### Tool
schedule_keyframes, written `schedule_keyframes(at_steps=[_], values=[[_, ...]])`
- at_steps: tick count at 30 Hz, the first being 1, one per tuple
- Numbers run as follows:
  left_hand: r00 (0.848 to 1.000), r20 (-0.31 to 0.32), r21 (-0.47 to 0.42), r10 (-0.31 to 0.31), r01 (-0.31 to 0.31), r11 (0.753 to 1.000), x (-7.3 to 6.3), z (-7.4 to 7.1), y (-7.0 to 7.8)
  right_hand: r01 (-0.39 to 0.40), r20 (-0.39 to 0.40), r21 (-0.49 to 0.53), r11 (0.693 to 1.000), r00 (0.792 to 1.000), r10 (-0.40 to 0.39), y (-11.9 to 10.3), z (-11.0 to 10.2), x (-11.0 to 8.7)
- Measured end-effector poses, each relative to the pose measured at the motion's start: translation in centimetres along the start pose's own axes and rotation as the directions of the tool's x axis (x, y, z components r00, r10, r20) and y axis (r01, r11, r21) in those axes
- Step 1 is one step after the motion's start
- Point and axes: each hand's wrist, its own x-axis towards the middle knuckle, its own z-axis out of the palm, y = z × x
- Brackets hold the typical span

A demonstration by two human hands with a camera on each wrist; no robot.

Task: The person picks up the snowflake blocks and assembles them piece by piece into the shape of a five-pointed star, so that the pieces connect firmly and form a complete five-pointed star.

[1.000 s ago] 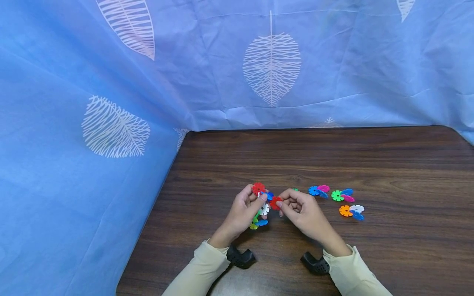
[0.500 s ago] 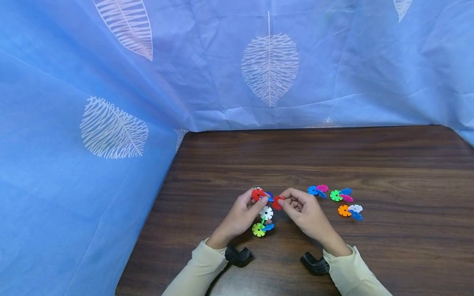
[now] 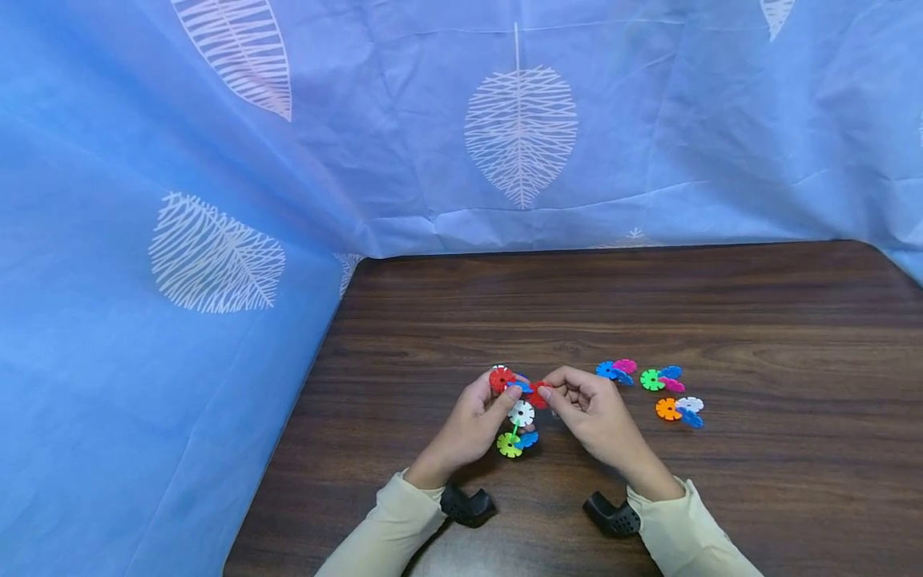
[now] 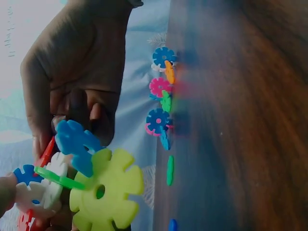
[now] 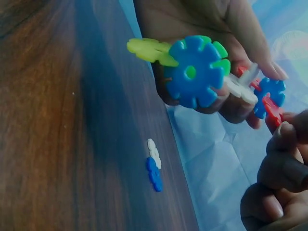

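Observation:
My left hand grips a chain of interlocking notched plastic discs between thumb and fingers. A red disc shows at its upper end, with a blue disc beside the thumb. Below hang a white disc, a green disc seen edge-on, a yellow-green disc and another blue disc. Thumb and fingertips of my right hand pinch a second red disc, right at the edge of the blue disc near the left thumb. The right hand's other fingers are curled.
On the brown table, to the right, lie three joined disc clusters: blue and pink, green, blue and pink, orange, white and blue. Loose green and blue discs show in the left wrist view. Blue cloth hangs behind.
The chain has tilted in my left hand; its white and yellow-green discs now show farther right, clear of the fingers. The right hand keeps its pinch on the red disc and barely moves.

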Motion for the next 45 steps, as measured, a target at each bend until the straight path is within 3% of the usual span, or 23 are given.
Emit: schedule_keyframes(at_steps=[9, 15, 19, 24, 29, 35, 41, 45], values=[[0.999, -0.007, 0.035, 0.037, -0.037, 0.999, -0.25, 0.08, -0.02, 0.044, -0.049, -0.004, 0.999, 0.998, -0.045, -0.37, 0.52, -0.12], [1.000, -0.023, 0.011, -0.017, 0.017, 1.000, 0.00, 0.12, 0.16, -0.003, -0.042, 0.012, 1.000, 0.999, 0.003, -0.12, 0.07, 0.14], [0.997, -0.022, -0.053, -0.075, 0.074, 0.996, 0.08, -0.10, 0.30, -0.041, -0.008, -0.002, 0.999, 0.999, 0.041, -0.06, -0.13, 0.28], [0.997, 0.017, -0.137, -0.080, 0.082, 0.987, 0.04, -0.48, 0.23, -0.045, 0.024, -0.030, 0.999, 0.999, 0.046, -0.06, 0.20, 0.23], [0.999, 0.014, -0.046, -0.048, 0.049, 0.998, -0.02, -0.54, 0.12, -0.039, 0.030, -0.047, 0.998, 0.999, 0.041, -0.01, 0.53, 0.21], [0.998, -0.046, 0.087, -0.046, 0.050, 0.995, 0.02, -0.16, 0.01, -0.038, 0.057, -0.077, 0.996, 0.997, 0.043, -0.13, 0.64, 0.33], [0.996, -0.092, 0.139, -0.002, 0.014, 0.990, 0.08, 0.24, -0.22, -0.025, 0.055, -0.103, 0.994, 0.998, 0.031, -0.23, 0.60, 0.27], [0.994, -0.108, 0.147, 0.027, -0.011, 0.989, 0.13, 0.35, -0.39, -0.064, 0.074, -0.067, 0.996, 0.995, 0.069, -0.37, 0.42, 0.28]])
